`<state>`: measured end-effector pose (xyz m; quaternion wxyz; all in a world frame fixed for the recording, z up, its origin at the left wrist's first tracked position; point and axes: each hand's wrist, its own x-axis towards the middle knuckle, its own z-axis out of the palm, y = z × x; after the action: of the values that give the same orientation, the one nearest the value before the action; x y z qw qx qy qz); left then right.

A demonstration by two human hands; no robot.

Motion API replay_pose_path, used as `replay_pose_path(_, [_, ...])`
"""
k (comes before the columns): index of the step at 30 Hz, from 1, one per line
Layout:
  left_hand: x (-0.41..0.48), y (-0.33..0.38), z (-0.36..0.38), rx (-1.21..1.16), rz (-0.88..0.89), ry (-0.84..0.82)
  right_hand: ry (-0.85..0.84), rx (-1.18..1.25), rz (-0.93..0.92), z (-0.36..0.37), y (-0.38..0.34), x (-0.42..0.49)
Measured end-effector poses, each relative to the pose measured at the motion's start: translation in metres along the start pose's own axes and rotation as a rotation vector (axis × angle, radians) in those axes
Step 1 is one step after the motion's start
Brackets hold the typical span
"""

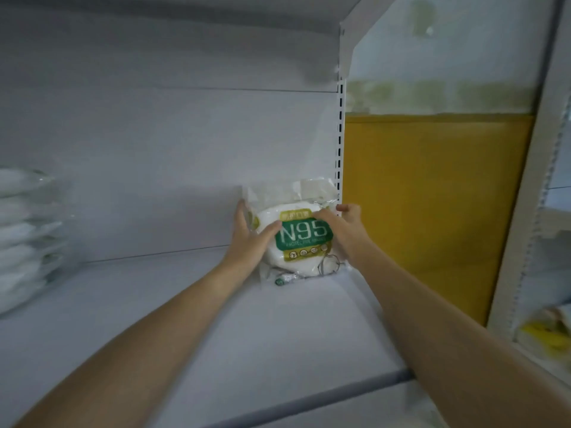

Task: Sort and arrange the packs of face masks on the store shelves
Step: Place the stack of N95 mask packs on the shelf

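Our left forearm (139, 335) and right forearm (448, 329) reach up from the lower corners to the pack (304, 239), a clear bag of white masks with a green label reading N95. We hold it between both hands at the back right corner of the shelf (216, 319), where it stands on its lower edge, label towards us. Our left hand (247, 236) grasps its left side, fingers (239, 211) laid up along the edge and thumb across the front beside the label. Our right hand (343, 233) grasps the upper right part, fingers curled round the edge and thumb over the top of the label. The bag's top is close to the white back panel (170, 149); we cannot tell whether they touch. Just right of the pack rises a slotted post (340, 143), and past it a yellow panel (432, 196). Well apart, at the far left of the shelf, sits a stack (24, 230) of more clear packs. Another shelf unit (543, 211) shows blurred at the far right.
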<state>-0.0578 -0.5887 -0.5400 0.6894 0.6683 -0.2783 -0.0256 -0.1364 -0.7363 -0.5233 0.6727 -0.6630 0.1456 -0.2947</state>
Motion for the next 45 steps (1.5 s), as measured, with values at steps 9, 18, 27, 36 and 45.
replay_pose_path(9, [0.018, -0.007, 0.013, -0.004, -0.115, -0.118, -0.133, -0.112, 0.060, -0.003, 0.007, 0.005])
replay_pose_path(18, [0.023, -0.009, 0.030, 0.011, 0.003, -0.178, -0.014, -0.182, 0.011, -0.017, 0.009, 0.014])
replay_pose_path(27, [0.012, -0.010, 0.028, 0.149, 0.097, -0.009, 0.310, -0.745, -0.247, -0.008, 0.004, 0.007])
replay_pose_path(36, [-0.001, -0.011, 0.013, 0.171, 0.028, -0.168, -0.117, -1.237, -0.312, 0.006, 0.006, -0.011])
replay_pose_path(45, [-0.008, -0.001, 0.014, 0.125, 0.019, -0.193, -0.029, -1.250, -0.495, 0.002, -0.004, 0.006])
